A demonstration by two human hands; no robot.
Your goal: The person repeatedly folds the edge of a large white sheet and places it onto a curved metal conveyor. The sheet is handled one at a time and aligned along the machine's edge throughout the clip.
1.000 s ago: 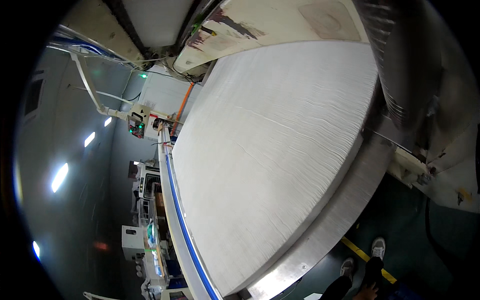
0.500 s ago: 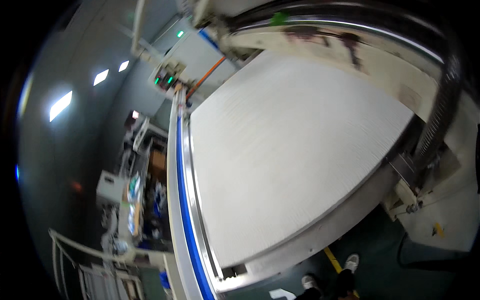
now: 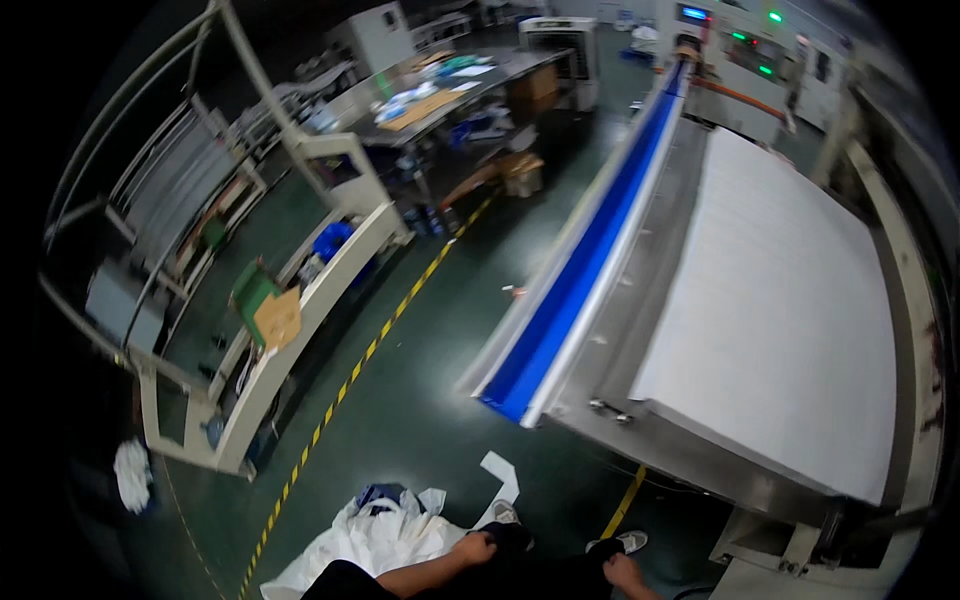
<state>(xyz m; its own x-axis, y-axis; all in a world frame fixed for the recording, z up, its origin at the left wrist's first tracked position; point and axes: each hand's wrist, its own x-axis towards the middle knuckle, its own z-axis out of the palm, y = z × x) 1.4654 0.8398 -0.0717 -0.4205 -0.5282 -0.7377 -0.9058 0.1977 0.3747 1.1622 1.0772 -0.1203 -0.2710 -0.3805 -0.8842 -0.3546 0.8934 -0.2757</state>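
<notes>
My left hand [image 3: 474, 547] hangs low at the bottom of the view with its fingers curled into a loose fist; nothing shows in it. Beside it on the floor is a heap of white plastic sheeting [image 3: 365, 540] with a dark blue item [image 3: 383, 494] on top. Farther right, my right hand [image 3: 624, 571] hangs near my leg, its fingers curled too, with no object visible in it. Neither hand touches the machine. A wide stack of white sheets [image 3: 780, 320] lies on the machine bed to the right, beside a blue conveyor channel [image 3: 590, 270].
At the left stands a cream metal frame [image 3: 300, 330] with a green item and cardboard on it. Yellow-black floor tape [image 3: 370, 350] runs past it. Farther back is a cluttered worktable [image 3: 480, 85]. White scraps [image 3: 500, 475] lie by my shoes.
My view has swung left, away from the white stack, which now sits at the right. Both hands, the plastic heap and the walkway have come into view.
</notes>
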